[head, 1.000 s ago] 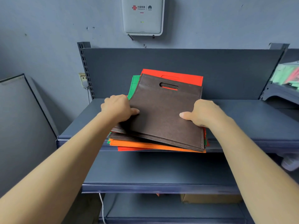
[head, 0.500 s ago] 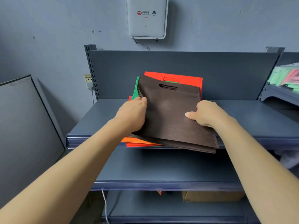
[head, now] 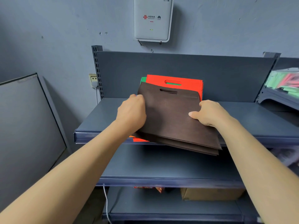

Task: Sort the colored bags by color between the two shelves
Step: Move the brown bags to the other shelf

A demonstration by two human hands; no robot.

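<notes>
A stack of flat fabric bags lies on the top grey shelf (head: pixel 103 117). Several brown bags (head: pixel 171 117) are on top, their near corner sticking out past the shelf's front edge. Under them show a red bag (head: pixel 191 81) at the back, a green bag (head: pixel 143 79) at the back left, and orange and red edges (head: pixel 139 139) at the front left. My left hand (head: pixel 131 113) grips the left edge of the brown bags. My right hand (head: pixel 210 113) holds their right side, thumb on top.
A second grey shelf (head: pixel 161 167) runs below, and a lower one holds a cardboard box (head: pixel 210 194). Another shelf unit with green and pink bags (head: pixel 286 80) stands at the right. A grey panel (head: pixel 24 126) leans at the left. A white router (head: pixel 152 20) hangs on the wall.
My left hand has slid further along the left edge toward the back of the brown bags. The brown bags have swung and shifted right, uncovering more of the red bag behind.
</notes>
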